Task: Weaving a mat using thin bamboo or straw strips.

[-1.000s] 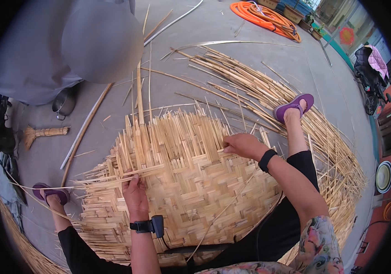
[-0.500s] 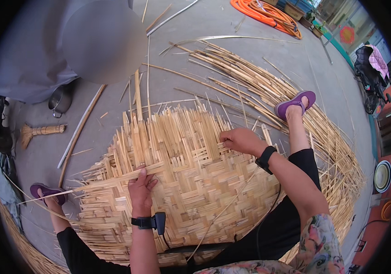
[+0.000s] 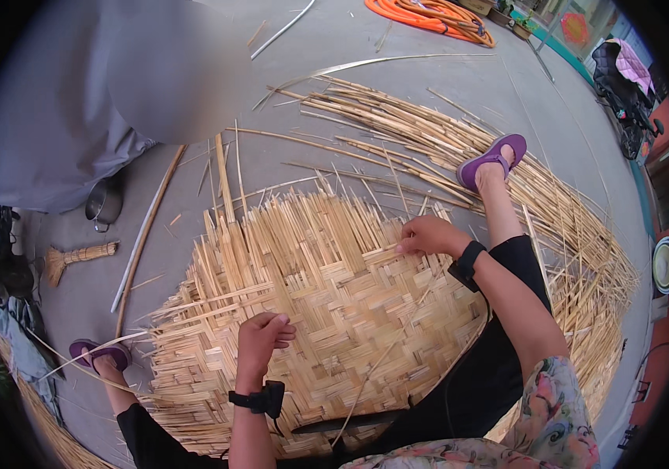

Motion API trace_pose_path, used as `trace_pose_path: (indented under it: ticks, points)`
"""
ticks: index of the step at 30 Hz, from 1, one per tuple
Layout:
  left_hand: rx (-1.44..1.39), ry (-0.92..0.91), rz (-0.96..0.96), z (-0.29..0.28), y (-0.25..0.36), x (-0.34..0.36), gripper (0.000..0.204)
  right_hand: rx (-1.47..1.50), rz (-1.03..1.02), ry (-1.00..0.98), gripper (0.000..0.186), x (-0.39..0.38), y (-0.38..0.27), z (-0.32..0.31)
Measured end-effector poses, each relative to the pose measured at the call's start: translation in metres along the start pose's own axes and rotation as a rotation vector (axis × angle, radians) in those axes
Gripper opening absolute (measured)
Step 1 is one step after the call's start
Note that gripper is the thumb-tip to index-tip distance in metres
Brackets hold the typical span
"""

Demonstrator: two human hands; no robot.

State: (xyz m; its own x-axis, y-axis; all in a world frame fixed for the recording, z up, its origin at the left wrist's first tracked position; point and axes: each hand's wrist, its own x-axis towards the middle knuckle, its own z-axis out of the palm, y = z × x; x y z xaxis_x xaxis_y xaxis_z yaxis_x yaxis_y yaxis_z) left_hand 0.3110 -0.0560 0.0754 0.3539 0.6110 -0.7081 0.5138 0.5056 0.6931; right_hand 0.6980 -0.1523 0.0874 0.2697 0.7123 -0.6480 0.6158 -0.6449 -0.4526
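Grip of bare right hand (image 3: 430, 237) impossible to tell, at the upper right of a pale-tan woven-strip mat (image 3: 334, 332) mid-frame; left hand (image 3: 262, 344) empty, loosely unclenched, over the mat's left half; beyond, straw-coloured stalks (image 3: 397, 117) upper right, coiled orange hose (image 3: 432, 19) at top.

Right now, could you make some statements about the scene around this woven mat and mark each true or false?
1. The right hand is at the far right part of the woven mat. True.
2. The left hand grips the whisk broom. False: the broom lies on the floor, away to the left.
3. The coiled hose is orange. True.
4. Both shoes are green. False: they are purple.
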Motion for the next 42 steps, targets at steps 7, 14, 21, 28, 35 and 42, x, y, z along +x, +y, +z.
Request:
trace_pose_path:
  ticks: [7, 14, 21, 28, 35, 42]
  points:
    - [0.587, -0.313, 0.861, 0.143, 0.074, 0.083, 0.032, -0.052, -0.332, 0.089, 0.034, -0.04, -0.001, 0.0]
    - [0.37, -0.357, 0.811, 0.141, 0.077, 0.076, 0.014, -0.25, -0.232, 0.303, 0.047, 0.02, 0.027, -0.023]
    - [0.192, -0.028, 0.554, 0.165, 0.075, 0.072, 0.017, 0.524, -0.366, -0.104, 0.036, 0.043, 0.019, -0.003]
    - [-0.102, -0.056, 0.339, 0.17, 0.065, 0.093, 0.015, 0.257, -0.461, 0.237, 0.027, 0.014, 0.008, 0.028]
    - [0.045, -0.254, 0.449, 0.15, 0.065, 0.1, 0.03, 0.073, -0.546, 0.445, 0.027, 0.007, -0.004, 0.036]
    - [-0.531, 0.26, 0.235, 0.008, -0.025, 0.024, 0.023, 0.111, -0.173, 0.179, 0.043, 0.023, -0.011, 0.012]
